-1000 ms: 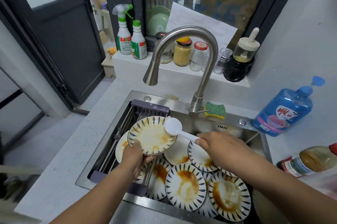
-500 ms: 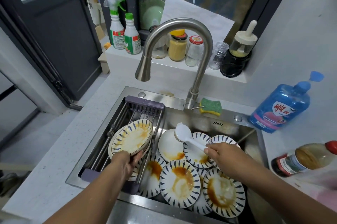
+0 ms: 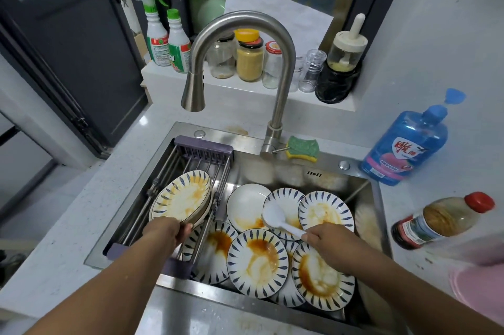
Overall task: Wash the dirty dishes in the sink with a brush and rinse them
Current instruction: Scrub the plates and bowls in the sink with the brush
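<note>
A steel sink (image 3: 294, 171) fills the middle of the counter, with a curved faucet (image 3: 283, 61) arching over it, its spout dry. A metal drying rack (image 3: 203, 147) with purple ends spans the left side of the basin. A blue detergent bottle (image 3: 403, 149) stands on the counter to the right of the sink. The dirty plates (image 3: 257, 261), blue-striped and smeared with brown sauce, lie overlapping in the right side of the basin. One smeared plate (image 3: 181, 198) sits tilted on the rack atop another dish; the left hand (image 3: 169, 233) grips its near edge, fingers curled under the rim. The right hand (image 3: 330, 242) holds the handle of a white brush (image 3: 274, 216), whose head lies over a striped plate at the back of the pile. A green sponge (image 3: 302, 147) rests by the faucet base.
</note>
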Demonstrator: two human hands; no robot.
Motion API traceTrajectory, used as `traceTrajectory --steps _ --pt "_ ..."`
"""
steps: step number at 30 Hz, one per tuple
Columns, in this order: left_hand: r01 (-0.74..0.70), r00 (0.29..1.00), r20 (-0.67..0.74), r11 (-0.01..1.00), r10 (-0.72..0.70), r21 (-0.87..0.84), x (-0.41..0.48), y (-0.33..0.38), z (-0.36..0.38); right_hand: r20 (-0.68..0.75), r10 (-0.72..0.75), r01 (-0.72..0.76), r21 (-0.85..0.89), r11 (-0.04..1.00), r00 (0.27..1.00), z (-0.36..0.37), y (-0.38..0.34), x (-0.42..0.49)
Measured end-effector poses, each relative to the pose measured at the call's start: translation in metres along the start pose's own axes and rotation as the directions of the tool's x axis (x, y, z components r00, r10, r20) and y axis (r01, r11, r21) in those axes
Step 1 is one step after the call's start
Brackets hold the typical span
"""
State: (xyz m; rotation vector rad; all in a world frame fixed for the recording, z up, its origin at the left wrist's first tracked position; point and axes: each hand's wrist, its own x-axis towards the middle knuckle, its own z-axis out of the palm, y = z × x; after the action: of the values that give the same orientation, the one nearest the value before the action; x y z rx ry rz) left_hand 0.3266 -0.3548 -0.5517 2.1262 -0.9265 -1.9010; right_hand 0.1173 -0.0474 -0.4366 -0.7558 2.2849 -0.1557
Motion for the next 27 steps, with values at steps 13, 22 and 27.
traceTrajectory --steps 13,22,27 --pt "-0.081 0.997 0.005 0.994 0.081 0.076 -0.021 -0.009 0.002 0.03 -0.158 0.16 -0.138 0.977 0.987 -0.008 -0.059 -0.001" --pt "-0.183 0.973 -0.17 0.969 0.155 -0.165 -0.054 -0.026 0.024 -0.016 -0.224 0.217 -0.199 0.956 0.974 -0.014 -0.08 0.0" --pt "-0.107 0.987 0.098 0.977 0.127 -0.186 -0.095 -0.048 0.073 -0.014 -0.217 0.212 -0.164 0.963 0.976 -0.014 -0.069 0.006"
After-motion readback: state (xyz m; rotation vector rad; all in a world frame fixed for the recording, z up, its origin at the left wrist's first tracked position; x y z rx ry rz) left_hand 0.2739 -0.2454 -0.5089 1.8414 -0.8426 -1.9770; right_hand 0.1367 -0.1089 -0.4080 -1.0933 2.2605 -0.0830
